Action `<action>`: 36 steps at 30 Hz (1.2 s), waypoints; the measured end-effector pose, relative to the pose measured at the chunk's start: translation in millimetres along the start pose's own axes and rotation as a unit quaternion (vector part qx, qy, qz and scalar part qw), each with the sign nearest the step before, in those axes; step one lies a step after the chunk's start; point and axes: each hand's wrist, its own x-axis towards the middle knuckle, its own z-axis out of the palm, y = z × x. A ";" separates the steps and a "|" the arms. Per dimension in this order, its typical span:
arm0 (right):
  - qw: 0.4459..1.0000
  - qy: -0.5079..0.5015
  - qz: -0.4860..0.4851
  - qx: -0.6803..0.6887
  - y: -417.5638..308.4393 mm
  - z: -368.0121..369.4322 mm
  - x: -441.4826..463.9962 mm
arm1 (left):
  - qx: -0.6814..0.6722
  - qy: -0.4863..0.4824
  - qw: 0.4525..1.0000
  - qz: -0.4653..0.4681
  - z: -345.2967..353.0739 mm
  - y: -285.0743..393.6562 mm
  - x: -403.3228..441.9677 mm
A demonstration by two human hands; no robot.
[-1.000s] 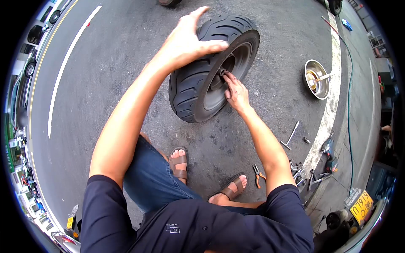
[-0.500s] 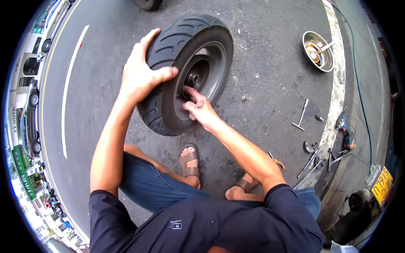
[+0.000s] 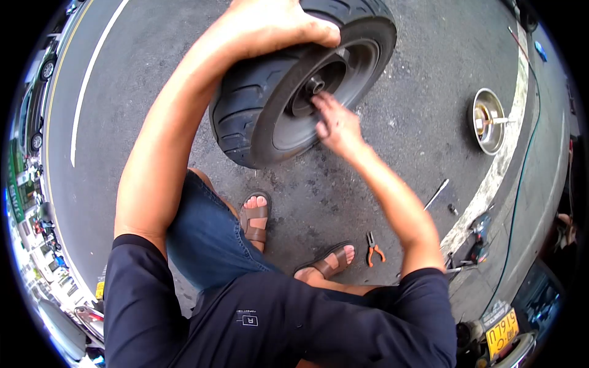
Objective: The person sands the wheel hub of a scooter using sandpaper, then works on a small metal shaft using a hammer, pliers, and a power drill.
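A black scooter tyre on its rim [image 3: 270, 122] stands tilted on the asphalt in front of me, its hub side turned toward the right. Over the top of the tread lies my left hand [image 3: 282, 24], thumb across the sidewall; its other fingers run out of the frame at the top. My right hand [image 3: 337, 126] is inside the rim, fingertips at the lower edge of the metal hub centre [image 3: 315, 84]. Its fingers are somewhat spread and slightly blurred, and nothing shows between them.
Orange-handled pliers [image 3: 374, 250] lie near my right foot. To the right are a metal bowl [image 3: 489, 122] with a brush, a T-handle tool [image 3: 437, 194], a power drill [image 3: 480, 239] and a green hose [image 3: 521, 175]. A yellow licence plate [image 3: 502, 333] is at the lower right.
The view has shifted, and the wheel appears higher and farther right than half a second ago. My right fingers have moved from the lower rim to beside the hub centre.
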 end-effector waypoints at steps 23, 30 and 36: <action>0.373 0.137 0.293 0.870 -86.8 -68.1 74.7 | 0.024 -0.005 1.000 0.000 -2.3 -0.7 -0.7; 0.986 -0.053 -0.070 -0.145 25.9 -27.6 18.8 | 0.036 0.003 0.999 0.016 -5.7 -1.0 4.4; 0.895 0.091 0.185 0.395 -91.8 6.7 0.5 | 0.036 -0.019 0.999 0.005 -1.1 0.2 -3.9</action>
